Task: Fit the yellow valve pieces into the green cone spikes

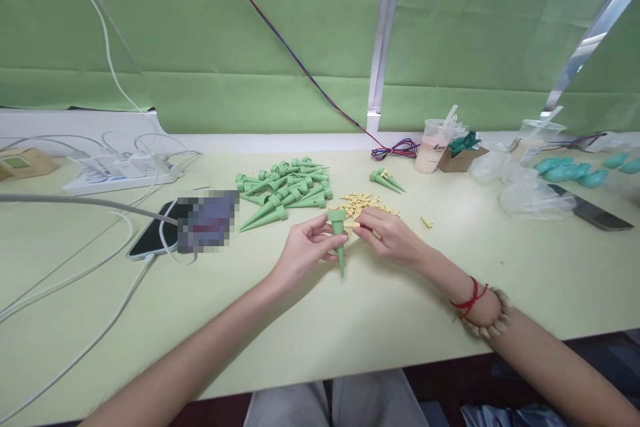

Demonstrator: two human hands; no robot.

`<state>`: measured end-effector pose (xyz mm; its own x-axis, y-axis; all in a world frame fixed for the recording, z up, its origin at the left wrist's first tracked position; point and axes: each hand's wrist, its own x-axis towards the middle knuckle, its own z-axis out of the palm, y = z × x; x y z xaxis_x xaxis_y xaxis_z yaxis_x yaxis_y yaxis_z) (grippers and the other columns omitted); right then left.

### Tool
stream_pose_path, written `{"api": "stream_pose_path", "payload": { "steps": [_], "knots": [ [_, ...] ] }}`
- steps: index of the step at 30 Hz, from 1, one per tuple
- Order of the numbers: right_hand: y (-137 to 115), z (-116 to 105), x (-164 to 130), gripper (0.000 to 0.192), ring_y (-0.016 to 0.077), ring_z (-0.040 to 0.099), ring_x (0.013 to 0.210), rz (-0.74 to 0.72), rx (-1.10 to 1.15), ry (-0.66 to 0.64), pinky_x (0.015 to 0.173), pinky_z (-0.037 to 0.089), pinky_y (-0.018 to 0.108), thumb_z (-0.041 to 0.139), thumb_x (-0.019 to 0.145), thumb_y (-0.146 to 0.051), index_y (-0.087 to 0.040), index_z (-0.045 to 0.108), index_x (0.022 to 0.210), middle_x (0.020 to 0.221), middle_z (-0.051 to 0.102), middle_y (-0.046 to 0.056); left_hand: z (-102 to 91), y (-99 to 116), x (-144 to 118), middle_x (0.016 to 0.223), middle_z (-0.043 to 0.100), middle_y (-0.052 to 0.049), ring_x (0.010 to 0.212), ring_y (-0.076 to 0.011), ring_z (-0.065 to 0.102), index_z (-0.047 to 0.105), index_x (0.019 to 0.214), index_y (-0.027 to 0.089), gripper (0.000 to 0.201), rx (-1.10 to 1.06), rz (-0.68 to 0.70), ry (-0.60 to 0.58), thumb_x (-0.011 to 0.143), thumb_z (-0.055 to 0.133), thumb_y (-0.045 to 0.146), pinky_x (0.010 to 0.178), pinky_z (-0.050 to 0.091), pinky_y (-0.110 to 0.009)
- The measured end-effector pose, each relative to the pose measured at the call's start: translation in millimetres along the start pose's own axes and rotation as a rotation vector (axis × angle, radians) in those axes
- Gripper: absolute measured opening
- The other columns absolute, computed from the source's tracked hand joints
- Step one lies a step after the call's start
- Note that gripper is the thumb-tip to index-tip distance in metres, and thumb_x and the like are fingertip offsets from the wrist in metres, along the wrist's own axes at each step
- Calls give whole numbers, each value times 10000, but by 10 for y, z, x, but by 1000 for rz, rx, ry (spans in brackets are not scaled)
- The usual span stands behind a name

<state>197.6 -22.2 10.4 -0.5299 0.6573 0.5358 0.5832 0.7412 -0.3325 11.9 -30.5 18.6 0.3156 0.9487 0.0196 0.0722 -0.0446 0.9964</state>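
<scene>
Over the table (350,320) near its front edge, the left hand (303,255) pinched a green spike (339,240) upright below its wide cap, likely light, stiff, slick plastic, while the right hand (395,237) closed on a small yellow tip (352,224) by the yellow pile (363,202).

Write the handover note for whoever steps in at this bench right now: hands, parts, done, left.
Left hand: holds one green spike upright, wide end up, tip down, just above the table.
Right hand: fingertips at the near edge of the yellow tips pile, beside the spike's top; whether the grip has a tip in it cannot be told.
Parts: a heap of green spikes lies behind the left hand; two more spikes lie apart behind the yellow pile.
Done: cannot tell which spikes are fitted.
Left: likely the spike in hand, and possibly the heap.
</scene>
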Motion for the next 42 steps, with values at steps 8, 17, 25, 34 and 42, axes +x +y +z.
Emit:
{"api": "stream_pose_path", "payload": {
  "steps": [8,17,25,34,42],
  "knots": [
    [-109,91,-14,337,104,392,557,233,368,29,552,322,233,369,892,-340,-188,354,591,571,372,-27,-7,-59,-31,883,644,-9,707,-134,583,578,1153,222,481,242,274,126,686,640,318,641,521,-250],
    [-94,205,38,407,74,343,485,458,1030,-31,507,432,225,434,821,-513,-189,367,585,550,303,-55,-40,-75,-23,877,625,0,688,-119,572,603,1118,252,410,321,372,159,710,611,296,689,520,-264],
    [-222,253,26,278,88,566,532,479,673,-100,440,464,191,635,693,-390,-167,609,858,784,617,26,-30,-116,95,684,492,45,694,-120,557,494,998,179,467,16,214,377,597,709,289,608,469,-220],
    [-270,353,69,156,130,624,549,529,743,35,450,512,219,588,700,-271,-149,619,792,700,647,32,12,-83,45,718,496,32,726,-128,555,409,862,219,323,39,245,314,668,643,328,607,449,-219],
    [484,-12,30,168,155,628,621,498,118,341,617,528,279,563,704,-231,-135,655,806,699,676,56,-254,-125,110,1060,559,-84,1037,-271,478,509,1079,198,354,1034,364,340,733,554,258,838,417,-410]
  ]
}}
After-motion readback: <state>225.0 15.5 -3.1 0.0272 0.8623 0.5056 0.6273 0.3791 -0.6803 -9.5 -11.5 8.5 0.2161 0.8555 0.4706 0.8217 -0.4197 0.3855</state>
